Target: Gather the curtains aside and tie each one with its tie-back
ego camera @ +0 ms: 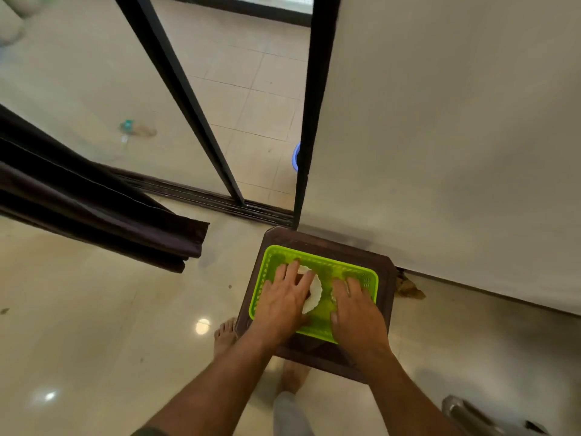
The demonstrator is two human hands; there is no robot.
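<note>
A dark brown curtain hangs bunched at the left, its hem just above the floor. A bright green plastic basket sits on a dark brown stool below the middle. Both my hands are inside the basket. My left hand lies palm down on a white tie-back, fingers spread over it. My right hand rests palm down in the right half of the basket, a little white showing by its index finger. Whether either hand grips anything is hidden by the hand itself.
A black-framed sliding glass door stands behind, its floor track running left to right. A pale wall fills the right. A blue tub peeks past the frame. My bare feet stand on the glossy tiles.
</note>
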